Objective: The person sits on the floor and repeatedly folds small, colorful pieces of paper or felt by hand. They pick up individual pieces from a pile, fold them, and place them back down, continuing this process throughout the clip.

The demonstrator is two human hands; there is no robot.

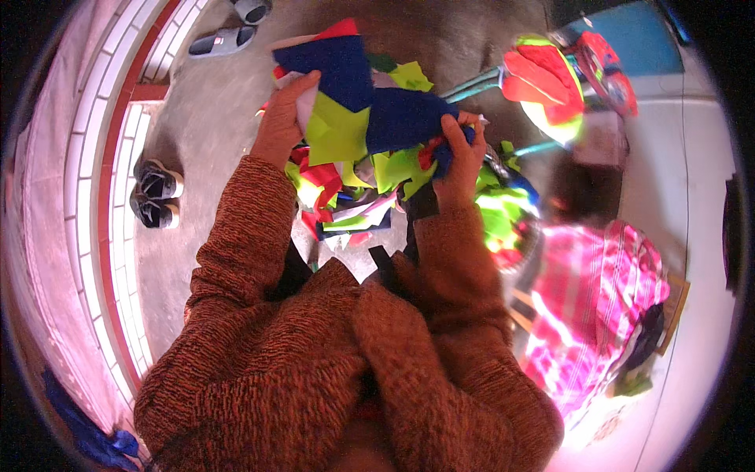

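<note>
A patchwork cloth of dark blue and lime-green pieces (334, 75) is stretched out between my two hands, with red and white bits at its far left. My left hand (279, 118) is closed on its left edge, the thumb lying on top. At the right end, my right hand (462, 161) pinches the blue part, and a little blue and red cloth bunches under it. Below the patchwork is a heap of loose fabric scraps (318, 185) in lime, red, white and blue. The cloth partly covers this heap, and its underside is hidden.
Grey slippers (224, 42) and dark shoes (156, 193) lie on the floor to the left, beside a white tiled edge (82, 181). To the right are red and lime cloths (543, 79), a bright lime bundle (503, 216), and a pink checked cloth (590, 291) by a white surface (668, 173).
</note>
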